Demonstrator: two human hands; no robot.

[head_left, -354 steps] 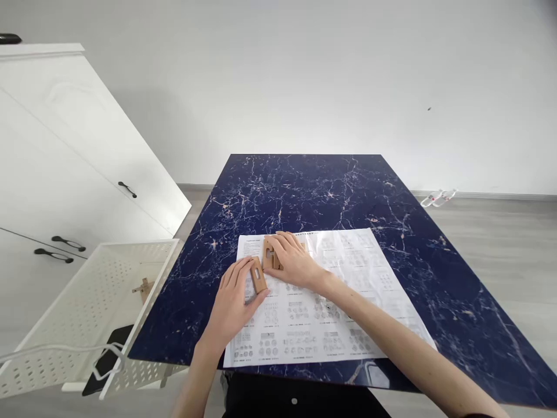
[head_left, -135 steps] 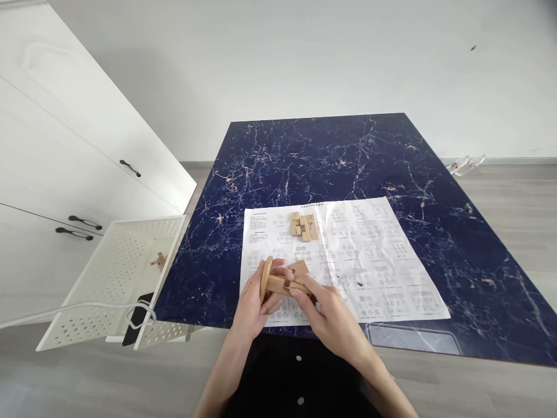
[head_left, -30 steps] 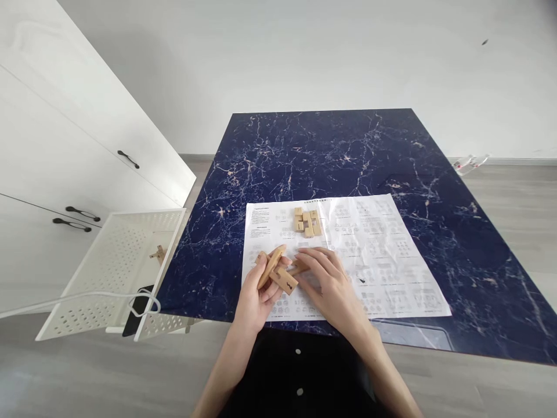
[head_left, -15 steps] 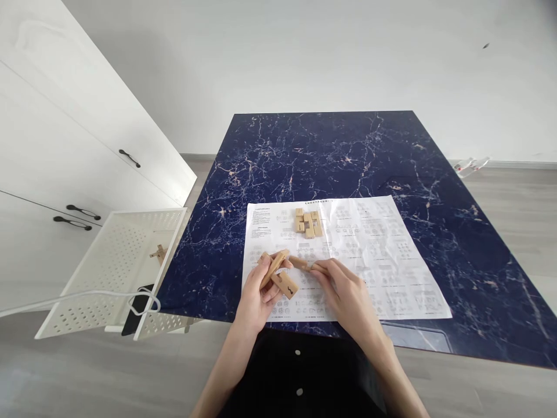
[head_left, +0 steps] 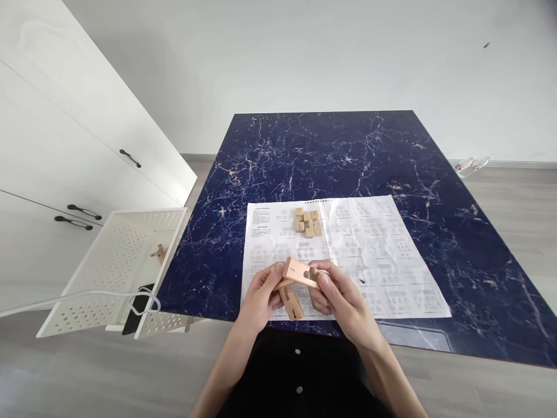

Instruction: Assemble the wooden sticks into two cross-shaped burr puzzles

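Above the sheet's near part, my left hand (head_left: 256, 302) is closed around notched wooden puzzle pieces. One of them, a lower piece (head_left: 294, 307) with a dark squiggle on its end, points down toward me. Across it lies a flat upper piece (head_left: 298, 269) with a cut-out slot and a small mark. My right hand (head_left: 346, 302) pinches this upper piece at its right end, thumb on top. Fingers hide part of the left hand's pieces. Beyond both hands, a small cluster of wooden puzzle pieces (head_left: 308, 225) lies on the printed paper sheet (head_left: 391, 249).
The sheet lies on a blue marble-patterned table (head_left: 331, 151). To the left stands a white perforated basket (head_left: 100, 261) with a wooden piece (head_left: 160, 253) inside and a white cable (head_left: 87, 295) across it. A white cabinet (head_left: 65, 128) rises behind the basket.
My right hand has turned the slotted piece from low by the sheet to across the other pieces, near my left hand. The squiggle-marked piece has tilted downward.
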